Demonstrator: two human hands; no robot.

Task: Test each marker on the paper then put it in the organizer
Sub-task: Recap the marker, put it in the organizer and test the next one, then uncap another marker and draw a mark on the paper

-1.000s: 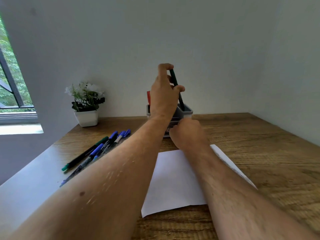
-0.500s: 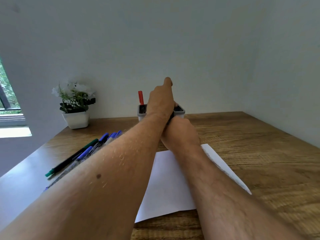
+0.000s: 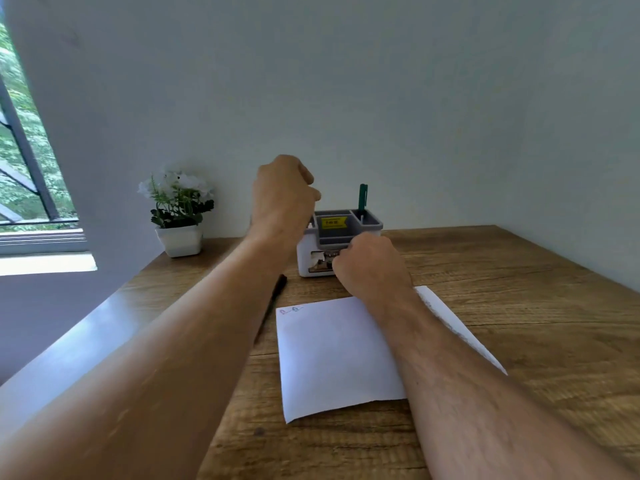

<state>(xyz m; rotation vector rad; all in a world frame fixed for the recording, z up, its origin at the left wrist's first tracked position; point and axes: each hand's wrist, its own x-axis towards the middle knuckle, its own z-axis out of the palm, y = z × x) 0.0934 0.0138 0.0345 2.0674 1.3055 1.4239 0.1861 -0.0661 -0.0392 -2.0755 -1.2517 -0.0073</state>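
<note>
The white and grey organizer (image 3: pixel 346 233) stands at the back of the wooden desk. A green marker (image 3: pixel 363 199) stands upright in its right rear compartment. My left hand (image 3: pixel 282 195) hovers just left of the organizer's top, fingers curled, with nothing visible in it. My right hand (image 3: pixel 369 266) is curled against the organizer's lower front, holding it. The white paper (image 3: pixel 332 355) lies in front, with small scribbles at its top left corner. A dark marker (image 3: pixel 277 292) lies left of the paper, mostly hidden by my left forearm.
A small white pot with a flowering plant (image 3: pixel 178 220) stands at the back left by the wall. A window (image 3: pixel 20 168) is at the far left. The desk's left edge (image 3: pixel 86 327) runs diagonally under my left arm.
My left hand has let go of the green marker, which now stands in the organizer, and has pulled back to the left. My right hand stays at the organizer's front.
</note>
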